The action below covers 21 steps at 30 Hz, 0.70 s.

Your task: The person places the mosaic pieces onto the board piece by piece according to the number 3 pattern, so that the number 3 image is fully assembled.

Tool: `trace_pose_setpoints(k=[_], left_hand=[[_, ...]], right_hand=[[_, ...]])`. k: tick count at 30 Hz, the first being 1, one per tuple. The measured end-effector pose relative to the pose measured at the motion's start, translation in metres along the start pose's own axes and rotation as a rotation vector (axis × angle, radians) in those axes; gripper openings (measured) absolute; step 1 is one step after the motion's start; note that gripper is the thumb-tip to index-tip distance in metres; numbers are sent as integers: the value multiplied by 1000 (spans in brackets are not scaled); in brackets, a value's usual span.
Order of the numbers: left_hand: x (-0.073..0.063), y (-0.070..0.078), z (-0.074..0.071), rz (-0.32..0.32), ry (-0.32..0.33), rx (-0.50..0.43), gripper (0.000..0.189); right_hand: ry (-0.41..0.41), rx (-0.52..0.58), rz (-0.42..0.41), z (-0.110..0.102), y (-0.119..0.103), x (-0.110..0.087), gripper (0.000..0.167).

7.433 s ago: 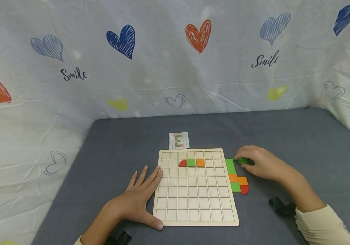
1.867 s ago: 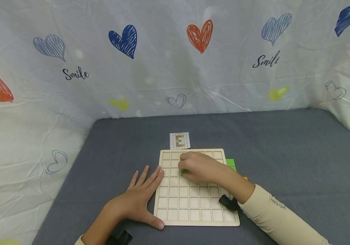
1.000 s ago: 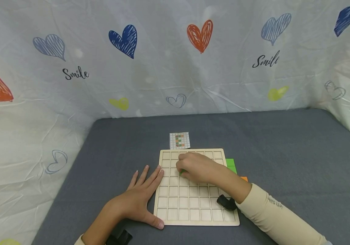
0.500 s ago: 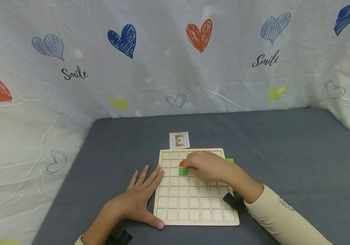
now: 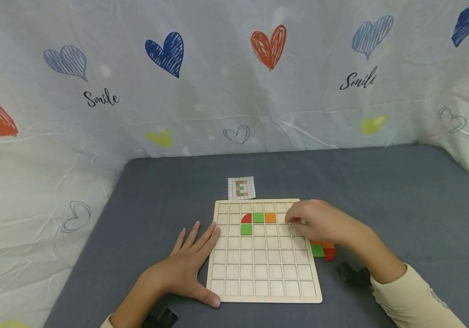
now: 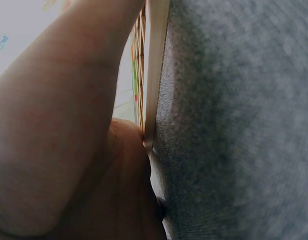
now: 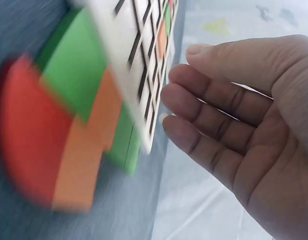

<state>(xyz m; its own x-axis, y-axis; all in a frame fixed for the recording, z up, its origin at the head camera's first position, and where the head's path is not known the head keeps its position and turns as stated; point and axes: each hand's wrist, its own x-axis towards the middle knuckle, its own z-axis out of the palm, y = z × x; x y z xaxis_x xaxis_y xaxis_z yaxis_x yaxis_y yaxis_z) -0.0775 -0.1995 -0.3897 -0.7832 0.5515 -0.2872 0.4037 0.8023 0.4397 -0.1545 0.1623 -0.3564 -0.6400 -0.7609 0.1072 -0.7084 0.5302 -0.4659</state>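
A wooden grid board (image 5: 267,288) lies on the grey cloth. Set in its cells are a red quarter-circle tile (image 5: 247,218), a green square tile (image 5: 258,217) and an orange square tile (image 5: 270,217) in one row, with another green square tile (image 5: 246,229) directly below the red one. My left hand (image 5: 185,271) spreads along the board's left edge, fingertips and thumb on its border. Over the right edge is my right hand (image 5: 324,223); in the right wrist view its fingers (image 7: 194,105) are loosely bent with nothing between them.
Loose tiles lie against the board's right side: a red quarter-circle (image 5: 330,254), a green tile (image 5: 318,250), orange ones (image 7: 76,165) and more green, partly hidden by the right hand. A small printed pattern card (image 5: 241,188) sits behind the board. A heart-print curtain (image 5: 201,91) hangs beyond.
The green tile once pinched by my right hand now lies in the cell below the red tile. My right hand has let go and moved right to the board's edge. The left hand stays put.
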Motion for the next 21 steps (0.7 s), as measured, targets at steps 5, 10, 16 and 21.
trace_pose_setpoints(k=[5,10,16,21], left_hand=[[1,0,0,-4,-7,-4,140],[1,0,0,-7,-10,-8,139],[1,0,0,-5,-14,-8,139],[1,-1,0,-4,-11,-6,139]], right_hand=[[13,-14,51,-2,9,-24,14],[8,-25,81,-4,12,-40,17],[-18,-15,114,-5,17,-53,23],[-65,9,160,-7,21,-58,28]])
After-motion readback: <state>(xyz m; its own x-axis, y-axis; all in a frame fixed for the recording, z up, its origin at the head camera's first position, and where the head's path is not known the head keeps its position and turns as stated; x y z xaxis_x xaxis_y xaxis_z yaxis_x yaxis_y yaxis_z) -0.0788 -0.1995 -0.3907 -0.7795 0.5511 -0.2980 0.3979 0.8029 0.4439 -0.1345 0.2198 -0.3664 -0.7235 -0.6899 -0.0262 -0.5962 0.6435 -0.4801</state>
